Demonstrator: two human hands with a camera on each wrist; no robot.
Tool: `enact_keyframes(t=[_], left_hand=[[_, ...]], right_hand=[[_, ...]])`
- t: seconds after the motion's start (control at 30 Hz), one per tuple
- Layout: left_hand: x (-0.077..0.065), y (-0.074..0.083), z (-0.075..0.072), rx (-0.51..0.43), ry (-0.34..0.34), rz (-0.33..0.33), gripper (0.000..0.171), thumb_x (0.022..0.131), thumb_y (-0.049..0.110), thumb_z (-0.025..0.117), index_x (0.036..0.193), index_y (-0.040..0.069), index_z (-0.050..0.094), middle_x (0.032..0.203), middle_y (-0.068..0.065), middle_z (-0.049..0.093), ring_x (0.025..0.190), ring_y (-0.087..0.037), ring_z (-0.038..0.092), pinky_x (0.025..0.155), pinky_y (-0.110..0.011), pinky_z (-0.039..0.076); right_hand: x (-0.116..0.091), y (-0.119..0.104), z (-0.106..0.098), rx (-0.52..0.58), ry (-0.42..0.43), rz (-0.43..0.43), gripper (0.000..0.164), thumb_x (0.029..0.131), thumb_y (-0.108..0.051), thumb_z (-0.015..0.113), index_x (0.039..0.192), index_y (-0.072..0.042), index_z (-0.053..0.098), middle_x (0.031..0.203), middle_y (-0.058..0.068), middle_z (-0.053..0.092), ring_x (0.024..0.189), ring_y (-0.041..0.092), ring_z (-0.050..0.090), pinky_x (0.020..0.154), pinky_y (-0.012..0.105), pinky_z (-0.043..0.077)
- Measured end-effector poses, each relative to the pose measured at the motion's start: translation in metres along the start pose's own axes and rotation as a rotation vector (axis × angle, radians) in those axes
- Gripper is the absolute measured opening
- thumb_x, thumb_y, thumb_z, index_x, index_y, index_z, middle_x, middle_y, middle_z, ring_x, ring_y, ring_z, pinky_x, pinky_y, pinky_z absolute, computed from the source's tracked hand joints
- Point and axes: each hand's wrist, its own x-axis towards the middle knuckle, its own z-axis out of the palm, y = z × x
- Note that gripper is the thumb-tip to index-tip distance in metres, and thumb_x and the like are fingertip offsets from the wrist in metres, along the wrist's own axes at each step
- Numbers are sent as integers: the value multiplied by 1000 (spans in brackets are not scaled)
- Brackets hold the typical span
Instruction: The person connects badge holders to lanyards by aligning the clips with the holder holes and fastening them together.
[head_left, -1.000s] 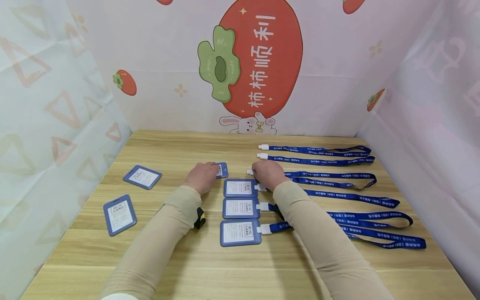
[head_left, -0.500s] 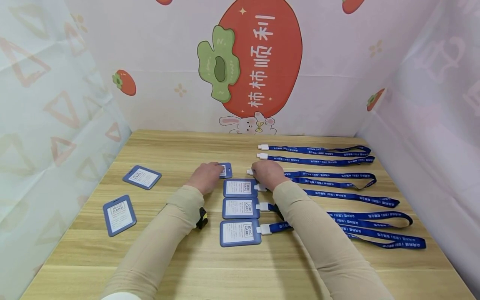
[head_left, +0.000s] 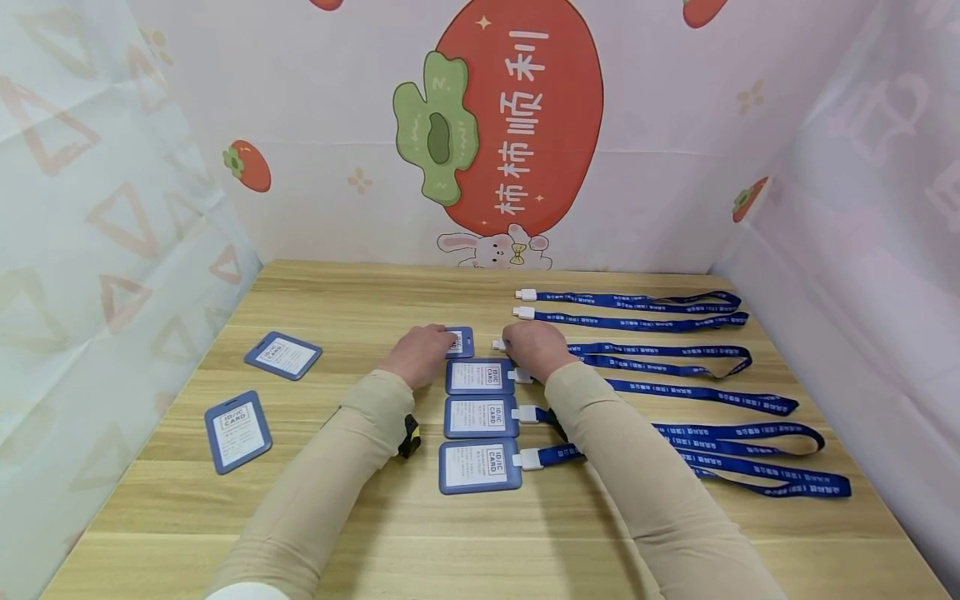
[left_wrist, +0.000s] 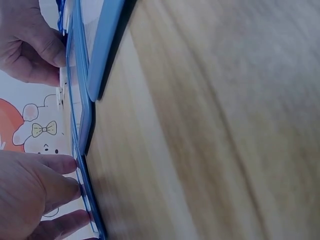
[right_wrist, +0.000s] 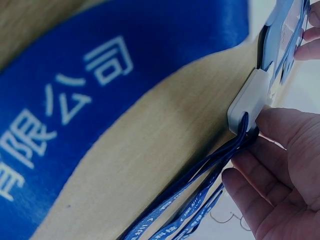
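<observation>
My left hand (head_left: pixel 420 354) holds a blue badge holder (head_left: pixel 466 342) flat on the table, its bent fingers (left_wrist: pixel 67 190) on the holder's left part. My right hand (head_left: pixel 536 350) pinches a blue lanyard (head_left: pixel 660 350) close behind its white clip (head_left: pixel 498 344), which points left at the holder across a small gap. In the right wrist view the thumb and fingers close around the strap end. Just below, three badge holders lie in a column: the upper (head_left: pixel 480 377), middle (head_left: pixel 481 417) and lower (head_left: pixel 480 466), with white clips at their right ends.
Two loose badge holders, one (head_left: pixel 284 355) behind the other (head_left: pixel 237 432), lie at the left. Two lanyards, the rear (head_left: pixel 637 301) and front (head_left: pixel 637 321), lie at the back right. More straps (head_left: pixel 780 483) stretch right under the right arm. Printed cloth walls surround the wooden table (head_left: pixel 360 542).
My left hand has slid the badge holder to the right along the table, toward the clip. My right hand has stayed in place on the lanyard.
</observation>
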Motion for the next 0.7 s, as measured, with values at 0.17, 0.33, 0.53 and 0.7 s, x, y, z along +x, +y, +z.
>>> enact_keyframes(t=[0.17, 0.33, 0.53, 0.7], left_hand=[[0, 5, -2, 5, -7, 8, 37, 106, 1, 52, 142, 4, 62, 148, -21, 59, 134, -39, 59, 114, -49, 48], [2, 10, -2, 13, -22, 8, 38, 107, 3, 51, 145, 5, 60, 149, -21, 57, 135, -39, 58, 116, -49, 47], [5, 13, 0, -17, -28, -4, 39, 107, 4, 51, 146, 6, 60, 151, -20, 56, 137, -38, 57, 117, -49, 46], [6, 16, -2, -33, -48, -15, 41, 107, 4, 52, 148, 7, 58, 154, -19, 54, 140, -37, 54, 119, -49, 44]], right_hand=[[-1, 0, 0, -13, 10, -10, 23, 105, -25, 65, 122, -17, 77, 102, 0, 75, 87, 17, 64, 98, 37, 60], [-1, 0, 1, -6, 16, -12, 22, 104, -24, 66, 123, -17, 77, 103, 1, 76, 87, 18, 64, 97, 37, 60], [0, -1, 1, -2, 16, -4, 22, 104, -24, 67, 121, -17, 77, 101, 0, 75, 87, 18, 63, 98, 37, 60], [0, -1, 1, -3, 18, -1, 21, 103, -24, 68, 121, -17, 78, 100, 0, 75, 86, 18, 63, 98, 37, 60]])
